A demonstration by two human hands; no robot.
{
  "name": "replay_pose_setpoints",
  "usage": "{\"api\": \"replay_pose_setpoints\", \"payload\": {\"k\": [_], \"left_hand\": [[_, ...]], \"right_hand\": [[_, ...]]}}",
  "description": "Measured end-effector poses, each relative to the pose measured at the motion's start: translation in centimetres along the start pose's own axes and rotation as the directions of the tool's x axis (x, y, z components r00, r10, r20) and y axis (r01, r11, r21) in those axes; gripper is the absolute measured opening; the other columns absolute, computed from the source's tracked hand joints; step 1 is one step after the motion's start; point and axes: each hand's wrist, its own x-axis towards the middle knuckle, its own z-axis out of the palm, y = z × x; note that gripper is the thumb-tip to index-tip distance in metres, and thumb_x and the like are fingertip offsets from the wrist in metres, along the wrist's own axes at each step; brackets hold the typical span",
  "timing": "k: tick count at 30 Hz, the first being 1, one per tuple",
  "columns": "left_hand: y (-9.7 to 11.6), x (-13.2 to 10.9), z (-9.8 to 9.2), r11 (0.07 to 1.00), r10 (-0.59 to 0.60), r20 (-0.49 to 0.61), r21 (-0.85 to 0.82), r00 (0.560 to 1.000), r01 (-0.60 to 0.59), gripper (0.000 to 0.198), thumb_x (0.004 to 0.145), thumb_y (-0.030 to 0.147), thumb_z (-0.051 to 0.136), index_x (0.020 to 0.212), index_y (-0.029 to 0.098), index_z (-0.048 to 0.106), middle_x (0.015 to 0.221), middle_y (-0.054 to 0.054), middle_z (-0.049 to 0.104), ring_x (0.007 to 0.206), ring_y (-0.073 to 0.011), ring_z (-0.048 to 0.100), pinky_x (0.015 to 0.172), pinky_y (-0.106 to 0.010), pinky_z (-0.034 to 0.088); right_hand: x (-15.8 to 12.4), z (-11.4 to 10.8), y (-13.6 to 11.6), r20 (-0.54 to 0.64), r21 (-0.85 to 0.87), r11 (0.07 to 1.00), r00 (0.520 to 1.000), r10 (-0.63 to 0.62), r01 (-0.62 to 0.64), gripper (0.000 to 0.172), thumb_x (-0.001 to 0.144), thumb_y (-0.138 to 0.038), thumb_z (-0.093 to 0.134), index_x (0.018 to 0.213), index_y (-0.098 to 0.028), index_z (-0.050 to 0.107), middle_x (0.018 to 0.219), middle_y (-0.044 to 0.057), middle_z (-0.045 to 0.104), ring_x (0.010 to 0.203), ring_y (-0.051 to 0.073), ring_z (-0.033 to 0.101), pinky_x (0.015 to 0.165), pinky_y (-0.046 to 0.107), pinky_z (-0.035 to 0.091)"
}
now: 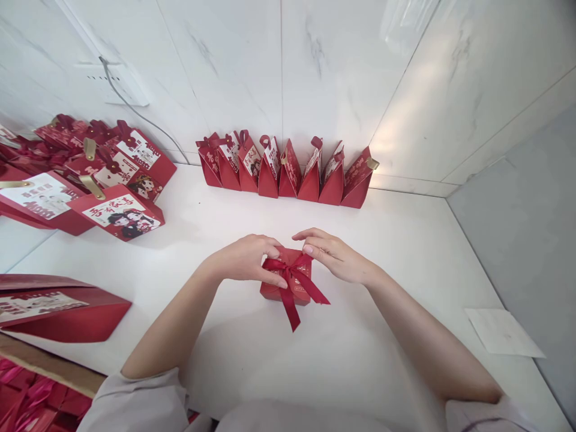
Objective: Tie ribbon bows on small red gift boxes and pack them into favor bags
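Box mid-bench, shut, its bow apparently tied.
Left hand: thumb and fingers parted around the box's left side, grip unclear. Box: red, gold-printed, glossy ribbon tails splayed loose. Right hand: fingers bent at the right loop; cannot tell if pinching.

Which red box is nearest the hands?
The box tied with a ribbon bow, between left hand and right hand; the row by the wall and the boxes at left are farther off.
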Motion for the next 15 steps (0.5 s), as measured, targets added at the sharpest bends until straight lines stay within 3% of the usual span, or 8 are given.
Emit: {"api": "replay_pose_setpoints", "payload": {"k": [3, 7, 10, 12, 15], "left_hand": [[-0.2, -1.1, -1.1, 0.997, -0.027, 0.030, -0.067, 0.999, 0.029, 0.040, 0.077, 0.059, 0.067, 0.089, 0.021, 0.063, 0.113, -0.005, 0.065, 0.099, -0.0226, 0.061, 0.085, -0.033, 0.045], [-0.6, -3.1, -2.3, 0.989, -0.083, -0.090, -0.130, 0.992, 0.071, 0.081, 0.071, 0.054, 0.075, 0.140, 0.030, 0.040, 0.147, -0.010, 0.043, 0.131, -0.0293, 0.047, 0.101, -0.040, 0.043], [-0.8, -3.8, -2.1, 0.992, -0.103, -0.003, -0.068, 0.995, 0.102, 0.111, 0.064, 0.055, 0.080, 0.153, 0.032, 0.018, 0.157, -0.013, 0.029, 0.141, -0.0327, 0.036, 0.106, -0.041, 0.040], [-0.9, -3.7, -1.4, 0.992, -0.124, 0.071, -0.025, 0.990, 0.126, 0.125, 0.060, 0.056, 0.081, 0.155, 0.033, 0.005, 0.159, -0.013, 0.025, 0.144, -0.0340, 0.031, 0.108, -0.040, 0.038], [-1.2, -2.8, -0.3, 0.981, -0.196, 0.084, 0.018, 0.977, 0.195, 0.126, 0.065, 0.054, 0.079, 0.155, 0.033, -0.007, 0.157, -0.014, 0.031, 0.139, -0.0337, 0.039, 0.104, -0.039, 0.041]], "right_hand": [[-0.2, -0.6, -0.1, -0.057, 0.036, 0.999, 0.998, 0.008, -0.006, 0.032, 0.101, -0.043, 0.036, 0.115, -0.027, 0.060, 0.133, 0.006, 0.055, 0.121, 0.021, 0.054, 0.101, 0.040, 0.044], [-0.8, -2.0, 0.2, -0.057, -0.089, 0.985, 0.988, 0.146, -0.151, 0.032, 0.100, -0.038, 0.035, 0.120, -0.029, 0.057, 0.129, 0.005, 0.060, 0.114, 0.023, 0.059, 0.095, 0.042, 0.048], [-1.4, -2.8, 0.9, 0.017, -0.191, 0.945, 0.962, 0.272, -0.264, 0.031, 0.097, -0.034, 0.041, 0.123, -0.028, 0.055, 0.118, 0.006, 0.066, 0.105, 0.023, 0.063, 0.087, 0.039, 0.050], [-1.5, -2.8, 1.3, 0.117, -0.230, 0.933, 0.944, 0.309, -0.277, 0.043, 0.091, -0.032, 0.051, 0.134, -0.031, 0.047, 0.115, 0.006, 0.067, 0.099, 0.022, 0.065, 0.083, 0.037, 0.050], [-1.5, -2.3, 1.6, 0.242, -0.230, 0.941, 0.922, 0.301, -0.247, 0.061, 0.083, -0.029, 0.063, 0.140, -0.032, 0.042, 0.113, 0.005, 0.068, 0.096, 0.022, 0.066, 0.082, 0.036, 0.051]]}}
